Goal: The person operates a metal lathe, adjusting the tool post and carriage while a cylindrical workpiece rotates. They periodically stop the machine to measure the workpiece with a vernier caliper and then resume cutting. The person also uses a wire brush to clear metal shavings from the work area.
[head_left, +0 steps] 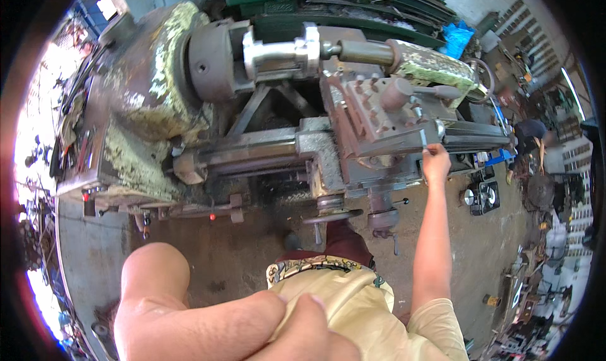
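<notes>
My right hand (435,164) reaches out to the lathe's carriage, its fingers closed around a slim, pale grey bar (423,138). The bar stands up beside the square tool post (379,111), which carries several bolts and a round-topped clamping handle (396,94). Very near the camera, my left hand (246,326) looms large at the lower edge with its fingers bent and pressed together. Whatever it may hold is hidden. A shiny flanged metal workpiece (281,50) sits between the lathe chuck (218,61) and the tailstock (435,64).
In front of me are the carriage handwheel (332,216) and a smaller crank (383,221). Behind the lathe stands a green machine (265,8) with a blue plastic bag (457,39). Another person (529,137) bends down at the far right. Metal parts clutter the right side.
</notes>
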The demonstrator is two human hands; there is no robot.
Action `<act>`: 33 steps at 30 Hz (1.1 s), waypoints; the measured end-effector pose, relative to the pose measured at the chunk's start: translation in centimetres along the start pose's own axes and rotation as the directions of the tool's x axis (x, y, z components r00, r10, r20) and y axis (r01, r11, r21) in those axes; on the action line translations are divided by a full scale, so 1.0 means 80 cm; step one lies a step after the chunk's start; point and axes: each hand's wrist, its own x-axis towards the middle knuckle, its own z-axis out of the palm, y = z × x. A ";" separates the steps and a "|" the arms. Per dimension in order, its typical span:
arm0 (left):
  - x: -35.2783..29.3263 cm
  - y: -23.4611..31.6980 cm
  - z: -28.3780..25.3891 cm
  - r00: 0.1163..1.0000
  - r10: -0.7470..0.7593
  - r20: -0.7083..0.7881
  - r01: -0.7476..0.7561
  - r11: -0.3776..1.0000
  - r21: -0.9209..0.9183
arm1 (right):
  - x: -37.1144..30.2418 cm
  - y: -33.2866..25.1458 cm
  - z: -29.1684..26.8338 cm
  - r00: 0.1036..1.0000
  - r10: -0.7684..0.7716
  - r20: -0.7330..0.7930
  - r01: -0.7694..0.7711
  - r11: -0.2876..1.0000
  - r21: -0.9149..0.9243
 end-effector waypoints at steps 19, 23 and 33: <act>-0.022 0.028 0.072 0.924 -0.383 0.000 0.336 0.809 -0.482 | -0.275 0.245 -0.070 0.787 0.600 -0.143 -0.575 0.798 0.180; -0.094 0.031 0.231 0.466 -0.879 0.105 0.787 0.358 -0.502 | -0.322 0.242 -0.034 0.758 0.645 0.097 -0.644 0.716 0.272; -0.242 0.233 0.601 -0.580 -0.563 0.588 0.619 -0.775 -0.131 | -0.330 0.131 -0.053 0.728 0.458 0.510 -0.682 0.557 0.474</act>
